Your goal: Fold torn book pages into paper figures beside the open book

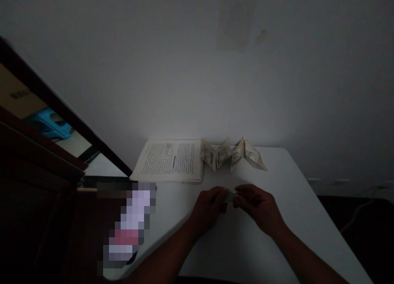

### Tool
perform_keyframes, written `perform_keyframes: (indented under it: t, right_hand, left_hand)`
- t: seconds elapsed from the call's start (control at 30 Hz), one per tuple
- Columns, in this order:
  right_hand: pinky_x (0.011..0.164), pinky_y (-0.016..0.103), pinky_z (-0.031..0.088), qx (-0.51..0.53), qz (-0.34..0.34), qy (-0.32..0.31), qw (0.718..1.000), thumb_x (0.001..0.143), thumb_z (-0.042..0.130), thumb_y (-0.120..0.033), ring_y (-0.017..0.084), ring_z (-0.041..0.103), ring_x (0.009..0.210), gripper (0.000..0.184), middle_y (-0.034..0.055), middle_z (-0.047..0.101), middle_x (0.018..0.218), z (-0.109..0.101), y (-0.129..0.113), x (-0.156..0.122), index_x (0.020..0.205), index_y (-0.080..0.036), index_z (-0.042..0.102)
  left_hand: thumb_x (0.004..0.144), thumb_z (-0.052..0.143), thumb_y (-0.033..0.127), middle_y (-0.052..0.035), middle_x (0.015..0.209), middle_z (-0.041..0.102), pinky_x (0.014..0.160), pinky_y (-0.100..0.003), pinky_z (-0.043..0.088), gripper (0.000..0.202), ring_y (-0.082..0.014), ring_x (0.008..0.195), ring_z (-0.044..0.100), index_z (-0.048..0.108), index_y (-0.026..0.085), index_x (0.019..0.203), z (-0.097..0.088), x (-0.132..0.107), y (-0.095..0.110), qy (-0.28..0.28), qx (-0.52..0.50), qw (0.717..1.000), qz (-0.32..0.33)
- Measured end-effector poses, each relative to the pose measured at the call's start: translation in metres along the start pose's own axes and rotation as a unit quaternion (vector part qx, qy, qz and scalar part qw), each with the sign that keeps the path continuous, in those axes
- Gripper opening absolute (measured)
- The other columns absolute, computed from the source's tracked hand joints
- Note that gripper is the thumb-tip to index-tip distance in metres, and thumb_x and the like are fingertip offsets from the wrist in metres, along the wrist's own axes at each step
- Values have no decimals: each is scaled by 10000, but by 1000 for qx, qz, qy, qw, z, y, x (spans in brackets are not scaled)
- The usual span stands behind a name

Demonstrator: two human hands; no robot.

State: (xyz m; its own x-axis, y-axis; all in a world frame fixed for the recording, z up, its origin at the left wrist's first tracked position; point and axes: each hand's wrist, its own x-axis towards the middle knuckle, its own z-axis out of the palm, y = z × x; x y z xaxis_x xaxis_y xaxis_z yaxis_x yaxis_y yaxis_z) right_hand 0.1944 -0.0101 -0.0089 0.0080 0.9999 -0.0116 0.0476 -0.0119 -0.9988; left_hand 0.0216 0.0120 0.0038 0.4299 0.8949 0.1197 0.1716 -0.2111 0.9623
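Between my two hands, above the near part of the white table (246, 251), is a small piece of folded printed paper (230, 195). My left hand (211, 204) pinches it from the left, thumb and fingers pressed together. From the right, the fingertips of my right hand (255, 204) close on its other side. Most of the paper is covered by the fingers, so its exact shape is hidden. Beyond my hands stand several folded paper shapes with printed text (223, 152), lined up in a zigzag row along the wall. Left of them lie stacked printed pages (172, 161).
A pixelated patch (132, 222) covers something at the table's left edge. A grey-white wall (184, 70) rises behind the table. At far left, a dark-framed mirror-like panel (61, 101) leans diagonally, with a blue plastic object (52, 124) visible in it. The light is dim.
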Motion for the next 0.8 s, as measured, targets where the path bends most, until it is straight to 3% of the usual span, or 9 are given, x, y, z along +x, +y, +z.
perform_keyframes:
  t: [0.17,0.6,0.8]
  right_hand:
    - [562,259,510,6,18,-82,996,790,618,-418,153,628,568,290,46,695,656,2,-6,0,854,-158,730]
    - [575,252,503,-37,-37,-98,994,789,623,-413,163,624,586,259,37,694,622,-2,-10,-2,790,-195,763]
    - [557,296,525,40,17,-117,992,796,595,-461,179,632,574,371,84,703,679,-5,-4,0,909,-140,745]
  left_hand:
    - [930,369,404,2,599,531,544,-202,385,403,-92,533,470,644,125,836,2,-1,1,-16,-39,999,19]
    - [914,427,378,-31,648,608,528,-204,423,352,-97,535,518,665,120,940,4,-3,-1,-32,-107,994,20]
    - [912,428,384,-42,718,613,573,-220,418,360,-113,607,515,675,148,1024,0,-4,-2,-45,-76,995,44]
